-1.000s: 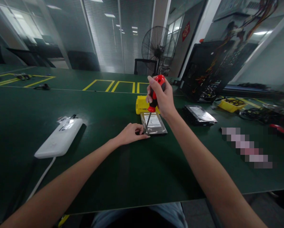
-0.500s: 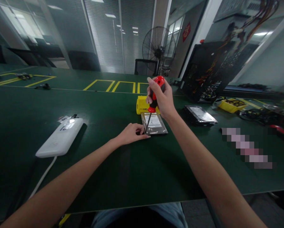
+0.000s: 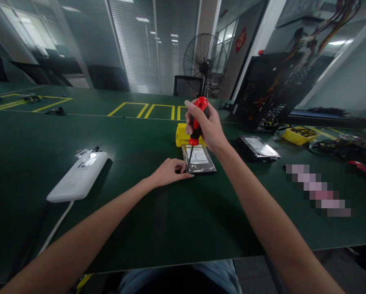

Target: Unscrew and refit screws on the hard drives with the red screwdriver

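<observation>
A silver hard drive [image 3: 202, 161] with a white label lies flat on the green table [image 3: 134, 147], against a yellow box [image 3: 180, 135]. My right hand [image 3: 211, 126] is wrapped round the handle of a red and black screwdriver [image 3: 196, 130], whose tip meets the drive's near left corner. At that same corner my left hand [image 3: 170, 171] grips the drive's edge between thumb and fingers. The exact spot under the screwdriver tip is too small to make out.
Right of the drive lies a second hard drive [image 3: 258, 148]. Beyond it stand a black computer case [image 3: 262, 90] and a yellow tray [image 3: 297, 136] near cables. On the left is a white device [image 3: 78, 177] with a cord. A fan [image 3: 205, 61] stands behind the table.
My right hand and the top of the screwdriver have shifted slightly left, so the screwdriver stands a little more upright. My left hand and the drive have barely moved.
</observation>
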### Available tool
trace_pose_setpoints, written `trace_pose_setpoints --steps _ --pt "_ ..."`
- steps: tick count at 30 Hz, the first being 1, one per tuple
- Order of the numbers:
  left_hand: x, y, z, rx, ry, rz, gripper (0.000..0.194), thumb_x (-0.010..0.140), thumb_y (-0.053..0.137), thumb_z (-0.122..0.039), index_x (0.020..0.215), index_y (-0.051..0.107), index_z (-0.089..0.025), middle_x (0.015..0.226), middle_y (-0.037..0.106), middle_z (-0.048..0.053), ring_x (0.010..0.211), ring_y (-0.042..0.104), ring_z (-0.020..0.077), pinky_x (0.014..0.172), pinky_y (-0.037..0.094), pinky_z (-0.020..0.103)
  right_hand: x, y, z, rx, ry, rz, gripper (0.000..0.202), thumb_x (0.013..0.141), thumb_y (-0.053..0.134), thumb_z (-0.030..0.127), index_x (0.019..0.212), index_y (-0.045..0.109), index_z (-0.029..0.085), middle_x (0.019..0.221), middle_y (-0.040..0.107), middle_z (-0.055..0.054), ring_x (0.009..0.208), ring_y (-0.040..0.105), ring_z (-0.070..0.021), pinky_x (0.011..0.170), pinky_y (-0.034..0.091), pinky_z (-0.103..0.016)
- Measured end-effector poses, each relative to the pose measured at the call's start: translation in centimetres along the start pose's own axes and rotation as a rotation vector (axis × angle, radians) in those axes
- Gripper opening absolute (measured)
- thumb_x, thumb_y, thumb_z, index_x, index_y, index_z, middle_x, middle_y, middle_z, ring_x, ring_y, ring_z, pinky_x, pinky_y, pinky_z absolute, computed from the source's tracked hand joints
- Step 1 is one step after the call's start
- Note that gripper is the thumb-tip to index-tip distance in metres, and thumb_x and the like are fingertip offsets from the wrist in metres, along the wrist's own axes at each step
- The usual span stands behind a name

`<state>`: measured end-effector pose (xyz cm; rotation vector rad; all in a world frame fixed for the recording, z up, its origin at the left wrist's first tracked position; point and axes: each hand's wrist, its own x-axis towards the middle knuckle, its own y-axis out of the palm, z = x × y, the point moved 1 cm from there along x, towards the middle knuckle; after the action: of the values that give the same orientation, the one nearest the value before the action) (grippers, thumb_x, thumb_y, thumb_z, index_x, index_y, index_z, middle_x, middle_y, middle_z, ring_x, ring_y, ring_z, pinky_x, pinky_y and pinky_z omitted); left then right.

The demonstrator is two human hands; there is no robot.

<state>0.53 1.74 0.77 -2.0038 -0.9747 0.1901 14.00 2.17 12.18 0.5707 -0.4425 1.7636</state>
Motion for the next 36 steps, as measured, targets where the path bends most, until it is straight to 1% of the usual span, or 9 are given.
trace_pose_setpoints --steps 5,8,10,16,19,24,27,30,36 --pt "-0.1 -0.1 -0.1 0.001 -0.007 0.010 0.040 0.075 0.055 -0.054 0.061 0.044 -0.018 0.062 0.047 -0.003 0.059 0.044 0.0115 0.056 0.031 0.025 0.0 -0.9 0.6 0.049 0.080 0.149 0.027 0.082 0.052 0.044 0.096 0.045 0.022 0.074 0.051 0.003 0.058 0.052 -0.0085 0.059 0.051 -0.026" --pt "-0.1 -0.1 -0.1 -0.004 0.018 0.016 0.038 0.074 0.057 -0.052 0.062 0.045 -0.017 0.064 0.049 -0.003 0.059 0.044 0.0113 0.056 0.031 0.025 -0.2 -1.3 1.4 0.021 0.093 0.191 0.027 0.082 0.055 0.039 0.101 0.045 0.024 0.078 0.053 0.002 0.065 0.057 -0.0107 0.066 0.052 -0.030" --pt "-0.2 -0.2 -0.1 0.006 0.029 0.018 0.037 0.074 0.058 -0.050 0.063 0.046 -0.017 0.065 0.050 -0.003 0.060 0.045 0.0115 0.057 0.032 0.025 -0.3 -1.6 2.0 -0.018 0.110 0.212 0.027 0.080 0.058 0.038 0.099 0.047 0.023 0.079 0.054 0.002 0.067 0.058 -0.0114 0.067 0.053 -0.030" --pt "-0.2 -0.2 -0.1 0.088 0.050 -0.001 0.036 0.075 0.057 -0.051 0.064 0.047 -0.017 0.066 0.052 -0.003 0.063 0.047 0.0125 0.063 0.034 0.026 -0.3 -1.9 2.9 -0.086 0.125 0.185 0.028 0.070 0.070 0.027 0.087 0.048 0.019 0.076 0.054 0.001 0.067 0.059 -0.0120 0.064 0.053 -0.028" --pt "-0.3 -0.2 -0.4 0.158 0.067 -0.021 0.037 0.076 0.056 -0.052 0.065 0.048 -0.017 0.067 0.052 -0.002 0.065 0.048 0.0137 0.067 0.034 0.028 -0.5 -1.4 2.9 -0.055 0.139 0.151 0.029 0.070 0.070 0.024 0.087 0.047 0.019 0.073 0.052 0.001 0.064 0.058 -0.0121 0.060 0.053 -0.028" --pt "-0.4 -0.2 -0.6 0.240 0.076 -0.029 0.038 0.078 0.052 -0.054 0.068 0.049 -0.017 0.070 0.053 -0.001 0.069 0.049 0.0153 0.070 0.032 0.029 -0.6 -0.6 3.0 -0.027 0.127 0.155 0.034 0.073 0.068 0.027 0.100 0.048 0.022 0.071 0.050 0.003 0.061 0.057 -0.0107 0.057 0.052 -0.027" --pt "-0.5 -0.2 -0.7 0.274 0.083 -0.030 0.038 0.079 0.051 -0.054 0.068 0.049 -0.017 0.071 0.053 -0.001 0.070 0.048 0.0157 0.069 0.031 0.029 -0.5 -0.6 2.9 0.003 0.156 0.207 0.026 0.081 0.057 0.040 0.100 0.049 0.023 0.072 0.052 0.002 0.061 0.057 -0.0106 0.060 0.054 -0.029" --pt "-0.6 -0.1 -0.8 0.296 0.083 -0.035 0.037 0.079 0.051 -0.053 0.069 0.049 -0.017 0.072 0.053 -0.001 0.071 0.049 0.0161 0.069 0.030 0.029 -0.3 -1.0 2.7 0.008 0.179 0.209 0.027 0.085 0.048 0.047 0.096 0.050 0.023 0.073 0.053 0.001 0.062 0.057 -0.0107 0.060 0.054 -0.030" --pt "-0.8 -0.2 -1.2 0.333 0.060 -0.029 0.034 0.081 0.050 -0.050 0.071 0.050 -0.017 0.075 0.056 0.001 0.073 0.050 0.0171 0.069 0.029 0.030 -0.3 -1.4 3.1 -0.028 0.089 0.183 0.026 0.078 0.059 0.042 0.087 0.049 0.020 0.085 0.057 0.000 0.070 0.059 -0.0090 0.068 0.053 -0.026"
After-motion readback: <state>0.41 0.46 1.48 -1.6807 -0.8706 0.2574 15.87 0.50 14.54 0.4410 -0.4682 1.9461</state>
